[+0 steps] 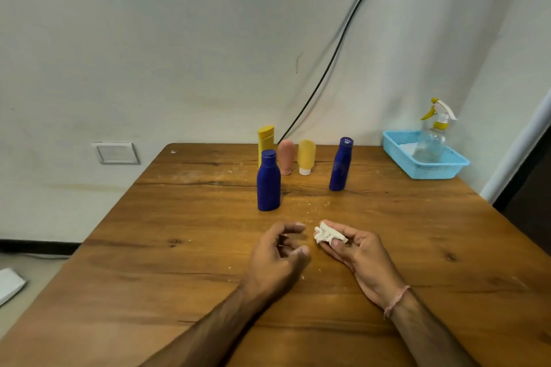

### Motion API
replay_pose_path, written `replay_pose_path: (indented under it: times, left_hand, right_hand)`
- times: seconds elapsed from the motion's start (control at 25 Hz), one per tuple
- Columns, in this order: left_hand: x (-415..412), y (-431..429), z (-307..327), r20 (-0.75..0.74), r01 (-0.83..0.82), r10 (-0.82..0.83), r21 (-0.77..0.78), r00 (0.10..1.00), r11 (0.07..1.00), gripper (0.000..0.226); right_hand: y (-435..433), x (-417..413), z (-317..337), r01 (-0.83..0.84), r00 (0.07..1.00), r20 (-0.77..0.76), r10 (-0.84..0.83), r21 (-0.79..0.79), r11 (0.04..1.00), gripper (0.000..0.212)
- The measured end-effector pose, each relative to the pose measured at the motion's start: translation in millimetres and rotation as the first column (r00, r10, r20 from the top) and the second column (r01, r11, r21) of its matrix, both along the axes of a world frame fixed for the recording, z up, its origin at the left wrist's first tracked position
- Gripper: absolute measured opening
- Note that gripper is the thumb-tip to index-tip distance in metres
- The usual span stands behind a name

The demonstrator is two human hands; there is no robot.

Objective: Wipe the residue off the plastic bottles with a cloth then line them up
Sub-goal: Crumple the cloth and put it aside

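Several plastic bottles stand on the wooden table (179, 262). A dark blue bottle (268, 182) is nearest, and a second dark blue bottle (340, 165) stands to its right. Behind them are a tall yellow bottle (264, 137), a pink tube (286, 156) and a yellow tube (306, 155) on its white cap. My right hand (357, 256) holds a small crumpled white cloth (328, 235) in its fingers, palm up. My left hand (280, 256) hovers just left of it with loosely curled fingers, holding nothing.
A light blue plastic basket (441, 170) at the table's back right corner holds a clear spray bottle (430, 143) with a yellow and white trigger. White crumbs dot the tabletop around the bottles. A black cable (337, 50) hangs down the wall behind.
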State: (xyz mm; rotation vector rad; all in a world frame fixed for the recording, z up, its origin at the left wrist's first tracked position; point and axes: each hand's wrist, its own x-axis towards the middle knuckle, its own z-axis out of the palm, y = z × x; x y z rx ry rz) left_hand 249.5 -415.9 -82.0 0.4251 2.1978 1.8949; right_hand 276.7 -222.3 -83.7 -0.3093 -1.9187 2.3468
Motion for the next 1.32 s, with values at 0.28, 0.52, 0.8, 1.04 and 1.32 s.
replay_pose_path:
  times: [0.28,0.52,0.8,1.04,1.32]
  left_hand:
    - [-4,40,-6,-0.039,-0.073,0.074,0.041,0.996,0.997,0.029]
    - [-14,59,-10,-0.034,-0.083,0.084,0.043,0.996,0.996,0.023]
    - [-7,80,-10,-0.042,0.023,-0.019,0.089,0.999,0.996,0.034]
    - [-1,48,1,0.193,-0.123,0.059,0.334,0.979,0.934,0.023]
    - [34,-46,18,0.000,-0.285,0.300,0.317,0.954,0.905,0.029]
  right_hand:
    - [-14,6,-7,0.205,0.974,-0.164,-0.154,0.365,0.908,0.029]
    - [3,15,0,0.173,0.981,-0.106,-0.165,0.072,0.982,0.027]
    - [27,25,3,0.184,0.980,-0.102,-0.173,0.108,0.977,0.021]
    - [0,25,9,0.080,0.972,-0.233,-0.020,0.251,0.965,0.038]
    - [-82,1,21,-0.036,0.928,-0.333,0.164,0.359,0.933,0.024]
